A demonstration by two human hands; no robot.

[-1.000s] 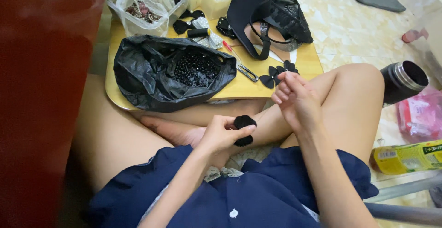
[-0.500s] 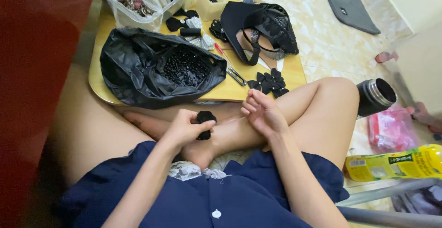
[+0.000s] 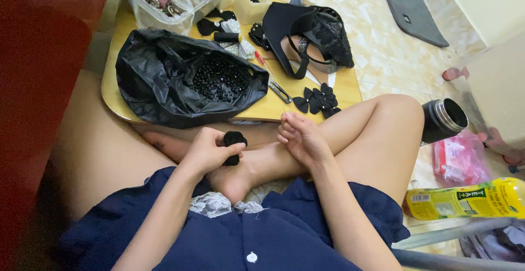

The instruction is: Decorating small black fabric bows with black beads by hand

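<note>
Both hands sit a little lower and closer to the body than a moment ago, and the low tabletop (image 3: pixel 339 88) looks nearer the top of the view. The left hand (image 3: pixel 206 152) holds the same small black fabric piece (image 3: pixel 234 142), now right over the crossed ankle. Its grip is curled, with thumb and fingers pinching the piece. The right hand (image 3: pixel 302 138) has come down from the knee to rest by the shin, and its fingertips are pressed together. I cannot tell if something tiny is between them.

The black fabric piece is a soft round lump. It stands a bit taller than wide, with its long side going up and down, and its top points toward the tabletop.

Just past the hands, on the tabletop, lies an open black plastic bag (image 3: pixel 164 79) full of shiny black beads (image 3: pixel 217 79). To its right are a few black fabric bows (image 3: pixel 317 98) and a metal hair clip (image 3: pixel 280 91). Farther back is a black mesh pouch (image 3: pixel 320 30) and a clear plastic box (image 3: pixel 156 3). On the floor to the right stand a dark steel flask (image 3: pixel 444 120), a pink bag (image 3: pixel 458 159) and a yellow bottle (image 3: pixel 470 199) lying on its side. The bent legs lie between the hands and the tabletop.
</note>
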